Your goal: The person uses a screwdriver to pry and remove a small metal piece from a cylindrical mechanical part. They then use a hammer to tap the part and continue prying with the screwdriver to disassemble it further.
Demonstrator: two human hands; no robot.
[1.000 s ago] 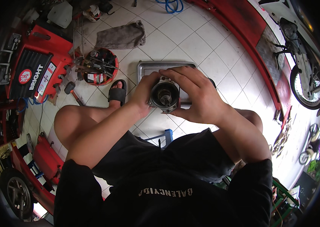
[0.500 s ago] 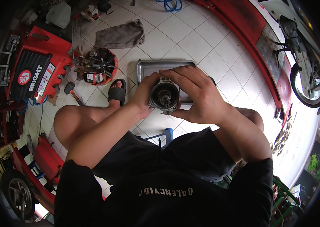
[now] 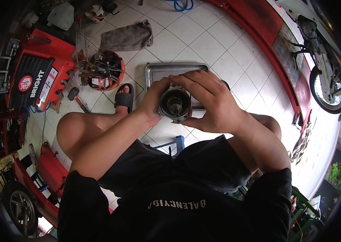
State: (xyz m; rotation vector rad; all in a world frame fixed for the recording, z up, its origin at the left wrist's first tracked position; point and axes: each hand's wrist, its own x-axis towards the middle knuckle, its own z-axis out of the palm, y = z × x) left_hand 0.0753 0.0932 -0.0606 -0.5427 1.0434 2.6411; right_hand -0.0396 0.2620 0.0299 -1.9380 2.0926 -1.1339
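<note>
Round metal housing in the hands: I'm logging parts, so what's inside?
Inside the housing, a shiny stepped metal piece shows. What lies beneath it is covered; the left hand and right hand partly hide the outside.

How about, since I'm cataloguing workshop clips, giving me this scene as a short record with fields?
Left hand: holds the left side of the housing
Right hand: holds its right side, fingers over the far edge
Housing: round, metal, mouth facing the camera, parts visible inside
Tray: beyond the hands, partly hidden by them
Tub: red, left of the tray, full of tools
Cloth: grey, farther off
Motorcycle: far right
</note>
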